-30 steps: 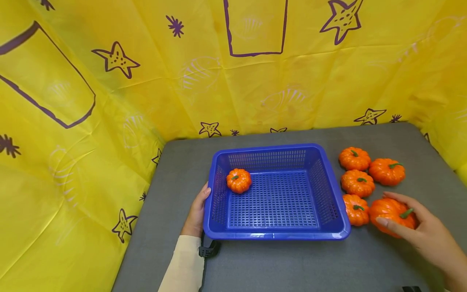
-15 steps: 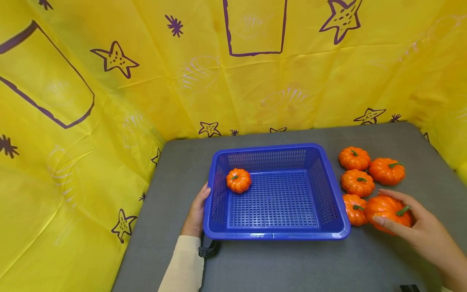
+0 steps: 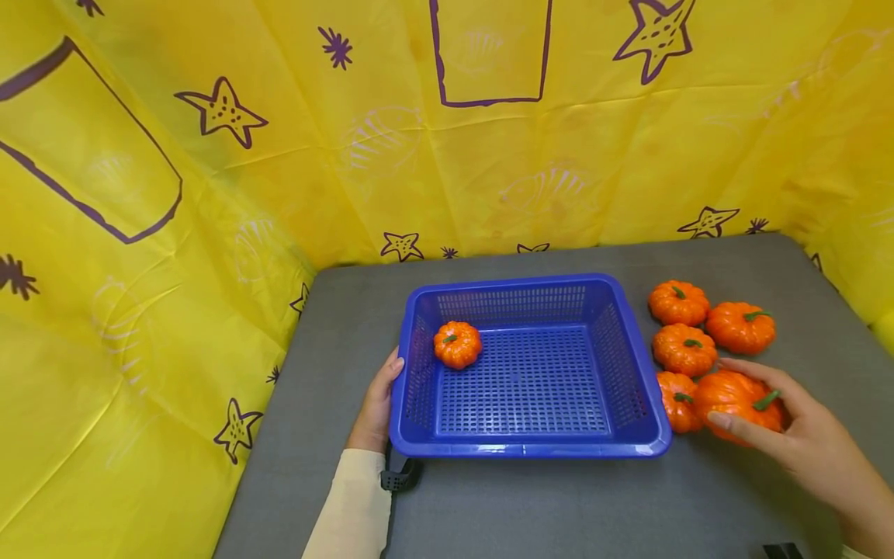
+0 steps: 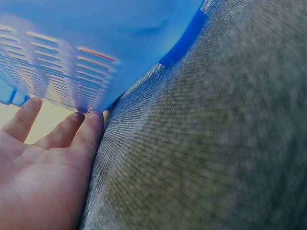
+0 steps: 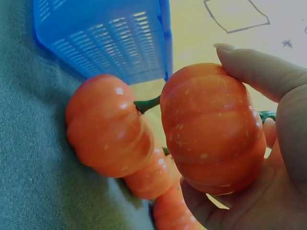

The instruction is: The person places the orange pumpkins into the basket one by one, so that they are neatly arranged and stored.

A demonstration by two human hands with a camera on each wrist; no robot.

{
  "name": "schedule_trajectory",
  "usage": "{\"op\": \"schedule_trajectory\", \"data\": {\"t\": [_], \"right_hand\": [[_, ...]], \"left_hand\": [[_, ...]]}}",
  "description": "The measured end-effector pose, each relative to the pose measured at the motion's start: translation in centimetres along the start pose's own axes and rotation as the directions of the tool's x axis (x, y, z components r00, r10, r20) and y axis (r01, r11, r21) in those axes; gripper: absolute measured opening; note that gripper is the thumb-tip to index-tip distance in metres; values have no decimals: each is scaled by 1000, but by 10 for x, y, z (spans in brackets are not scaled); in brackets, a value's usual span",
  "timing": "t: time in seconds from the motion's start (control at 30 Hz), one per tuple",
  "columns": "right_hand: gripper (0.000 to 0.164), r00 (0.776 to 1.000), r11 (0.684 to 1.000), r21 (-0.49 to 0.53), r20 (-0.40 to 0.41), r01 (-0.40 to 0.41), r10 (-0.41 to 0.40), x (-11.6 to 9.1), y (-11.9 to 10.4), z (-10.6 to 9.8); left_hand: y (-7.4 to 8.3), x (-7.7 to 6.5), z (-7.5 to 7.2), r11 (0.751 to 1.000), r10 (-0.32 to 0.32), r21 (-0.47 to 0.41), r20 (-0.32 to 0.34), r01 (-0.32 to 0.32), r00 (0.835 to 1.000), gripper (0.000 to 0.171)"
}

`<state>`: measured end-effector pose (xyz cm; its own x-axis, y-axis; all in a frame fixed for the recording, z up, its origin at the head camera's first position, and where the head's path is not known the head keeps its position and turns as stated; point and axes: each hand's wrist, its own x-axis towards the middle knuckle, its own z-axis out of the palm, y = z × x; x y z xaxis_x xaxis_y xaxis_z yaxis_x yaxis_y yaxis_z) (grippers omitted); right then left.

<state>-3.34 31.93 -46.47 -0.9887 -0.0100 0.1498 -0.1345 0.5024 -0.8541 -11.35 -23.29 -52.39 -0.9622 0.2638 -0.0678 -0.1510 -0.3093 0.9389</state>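
1. The held pumpkin (image 3: 736, 402), orange with a green stem (image 3: 767, 401), is to the right of the basket, at the near end of the pumpkin cluster; the right wrist view shows it raised off the tabletop.
2. The right hand (image 3: 810, 439) is clamped on it, thumb on the near side and fingers around the far side.
3. Just beyond it, the near pumpkin (image 3: 675, 404) stands just beside the basket's right wall, partly covered by the held one in the head view; whether those two touch, I cannot tell.
4. Behind are the middle pumpkin (image 3: 684, 350), the far pumpkin (image 3: 678, 303) and the outer pumpkin (image 3: 740, 328), grouped closely together.
5. The blue basket (image 3: 524, 449), with slotted walls, stands upright; the inside pumpkin (image 3: 457, 345) sits in its far left part.
6. The left hand (image 3: 377, 404) rests at the basket's left side, its fingers spread apart, fingertips touching the outer wall.
7. A black band (image 3: 400, 477) shows at the left wrist, beside a pale sleeve (image 3: 352, 505).
8. Under everything lies the grey tabletop (image 3: 531, 505), backed by yellow fabric (image 3: 475, 171) with purple starfish outlines.
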Motion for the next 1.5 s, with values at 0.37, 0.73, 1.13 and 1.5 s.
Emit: {"op": "schedule_trajectory", "data": {"t": [0.37,0.73,1.13,1.5], "right_hand": [[78,996,996,-5,23,87,-86,2,-11,7],[78,988,989,11,49,147,-147,6,-32,14],[81,974,975,34,41,221,-223,15,-39,22],[82,962,964,55,68,261,-264,23,-52,29]], "left_hand": [[0,0,2,1000,3,8,-13,-3,1000,67],[-1,0,1,1000,-3,12,-20,3,1000,67],[-1,1,0,1000,1,10,-12,0,1000,68],[-1,1,0,1000,14,12,-1,-14,1000,68]]}}
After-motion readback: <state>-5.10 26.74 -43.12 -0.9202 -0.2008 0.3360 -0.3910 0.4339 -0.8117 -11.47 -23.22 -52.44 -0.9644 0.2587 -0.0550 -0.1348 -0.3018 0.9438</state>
